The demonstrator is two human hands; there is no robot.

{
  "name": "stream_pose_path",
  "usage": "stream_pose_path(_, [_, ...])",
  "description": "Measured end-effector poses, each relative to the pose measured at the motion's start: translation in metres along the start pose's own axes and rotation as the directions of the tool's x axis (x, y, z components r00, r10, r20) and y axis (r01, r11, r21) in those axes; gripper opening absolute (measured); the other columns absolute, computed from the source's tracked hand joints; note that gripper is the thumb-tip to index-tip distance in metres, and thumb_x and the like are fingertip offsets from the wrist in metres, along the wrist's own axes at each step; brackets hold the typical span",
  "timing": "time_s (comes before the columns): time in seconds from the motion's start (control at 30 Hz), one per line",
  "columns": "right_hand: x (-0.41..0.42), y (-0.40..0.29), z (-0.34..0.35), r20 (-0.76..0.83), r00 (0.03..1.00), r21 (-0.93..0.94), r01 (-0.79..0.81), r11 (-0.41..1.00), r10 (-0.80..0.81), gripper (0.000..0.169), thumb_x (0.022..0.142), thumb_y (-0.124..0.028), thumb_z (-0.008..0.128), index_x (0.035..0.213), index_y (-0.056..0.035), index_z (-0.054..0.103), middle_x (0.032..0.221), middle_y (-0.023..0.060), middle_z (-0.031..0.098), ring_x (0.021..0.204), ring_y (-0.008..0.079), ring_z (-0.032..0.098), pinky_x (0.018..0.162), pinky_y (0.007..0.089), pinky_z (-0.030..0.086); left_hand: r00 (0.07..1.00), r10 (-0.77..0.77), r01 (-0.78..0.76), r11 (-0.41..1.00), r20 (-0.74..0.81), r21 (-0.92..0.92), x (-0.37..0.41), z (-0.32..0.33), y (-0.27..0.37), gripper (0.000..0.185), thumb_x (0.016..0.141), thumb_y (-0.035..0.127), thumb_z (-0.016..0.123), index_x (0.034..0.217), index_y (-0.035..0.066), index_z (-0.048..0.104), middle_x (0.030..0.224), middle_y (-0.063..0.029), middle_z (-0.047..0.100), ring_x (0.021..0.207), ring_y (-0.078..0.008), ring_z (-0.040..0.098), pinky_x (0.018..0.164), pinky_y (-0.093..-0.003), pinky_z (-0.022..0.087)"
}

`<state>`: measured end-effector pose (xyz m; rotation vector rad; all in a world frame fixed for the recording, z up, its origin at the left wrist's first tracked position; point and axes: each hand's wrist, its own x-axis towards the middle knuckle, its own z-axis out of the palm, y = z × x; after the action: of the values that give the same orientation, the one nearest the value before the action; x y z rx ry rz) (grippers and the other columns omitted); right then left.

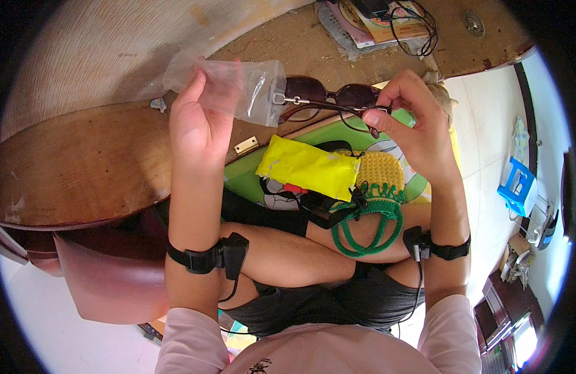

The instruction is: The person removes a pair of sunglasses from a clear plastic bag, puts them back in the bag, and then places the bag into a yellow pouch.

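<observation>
My left hand point(201, 117) holds a clear plastic zip bag point(262, 91) between thumb and fingers, and the film partly covers the fingertips. The bag's zip end points right. My right hand point(419, 121) pinches a pair of dark-lensed sunglasses point(316, 89) by one end, near the tips of the temples. Their other end meets the bag's zip edge; whether it is inside the bag I cannot tell. Below them, a bright yellow pouch point(311, 166) lies partly over a crocheted yellow bag point(381, 170) with green cord handles point(337, 238).
A worn wooden tabletop point(82, 163) curves around the left and far side. At the far side sit stacked booklets point(381, 28) with a coiled black cable point(430, 35). A green patterned board point(241, 175) lies under the pouches. On the floor at right is a blue plastic stool point(517, 187).
</observation>
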<state>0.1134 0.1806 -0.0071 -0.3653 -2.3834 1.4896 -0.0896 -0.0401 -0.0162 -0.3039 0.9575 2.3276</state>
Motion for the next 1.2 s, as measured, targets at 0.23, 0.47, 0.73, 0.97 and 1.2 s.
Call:
stream_pose_path(0.23, [-0.001, 0.003, 0.003, -0.034, 0.998, 0.081, -0.041, 0.996, 0.044, 0.025, 0.077, -0.015, 0.078, 0.083, -0.0009, 0.059, 0.081, 0.004, 0.054, 0.073, 0.0135, 0.053, 0.065, 0.0256, 0.045, 0.994, -0.086, 0.087, 0.996, 0.069, -0.019, -0.006, 0.01, -0.005, 0.028, 0.102, 0.019, 0.041, 0.119, 0.0, 0.05, 0.121, -0.0156, 0.057, 0.119, -0.0345, 0.052, 0.104, -0.0497, 0.043])
stream_pose_path(0.47, [0.0, 0.003, 0.006, -0.076, 0.993, 0.011, -0.089, 0.996, 0.089, 0.025, 0.078, -0.017, 0.078, 0.083, -0.0012, 0.06, 0.079, 0.0039, 0.055, 0.072, 0.0131, 0.053, 0.065, 0.0257, 0.045, 0.973, -0.147, 0.149, 0.989, 0.176, 0.006, -0.015, 0.025, -0.014, 0.039, 0.102, 0.032, 0.038, 0.128, 0.004, 0.046, 0.134, -0.0164, 0.049, 0.13, -0.0346, 0.042, 0.105, -0.0523, 0.037])
stream_pose_path(0.73, [-0.001, 0.005, 0.012, -0.084, 0.992, 0.034, -0.09, 0.995, 0.093, 0.025, 0.079, -0.018, 0.078, 0.083, -0.0008, 0.06, 0.079, 0.0043, 0.054, 0.07, 0.0131, 0.052, 0.064, 0.0262, 0.045, 0.97, -0.042, 0.013, 0.992, 0.24, 0.122, -0.02, 0.032, -0.022, 0.042, 0.099, 0.033, 0.046, 0.13, 0.004, 0.043, 0.133, -0.0185, 0.048, 0.128, -0.0344, 0.044, 0.106, -0.0525, 0.037])
stream_pose_path(0.97, [-0.001, 0.002, 0.015, -0.058, 0.995, 0.099, -0.078, 0.992, 0.084, 0.025, 0.078, -0.017, 0.078, 0.085, -0.0007, 0.061, 0.082, 0.0055, 0.055, 0.072, 0.0142, 0.054, 0.065, 0.027, 0.046, 0.976, -0.131, 0.117, 0.989, 0.175, 0.09, -0.027, 0.033, -0.038, 0.047, 0.101, 0.036, 0.039, 0.132, 0.0, 0.041, 0.137, -0.0196, 0.046, 0.132, -0.0351, 0.04, 0.112, -0.0493, 0.032])
stream_pose_path(1.2, [-0.003, 0.0, 0.02, 0.029, 0.999, 0.08, -0.042, 0.996, 0.04, 0.024, 0.077, -0.015, 0.078, 0.088, 0.0, 0.062, 0.082, 0.0069, 0.056, 0.071, 0.0152, 0.056, 0.064, 0.0277, 0.046, 0.981, -0.072, 0.056, 0.994, 0.178, 0.093, -0.025, 0.035, -0.042, 0.053, 0.099, 0.044, 0.038, 0.124, -0.002, 0.045, 0.128, -0.0201, 0.052, 0.123, -0.0329, 0.049, 0.107, -0.0485, 0.039])
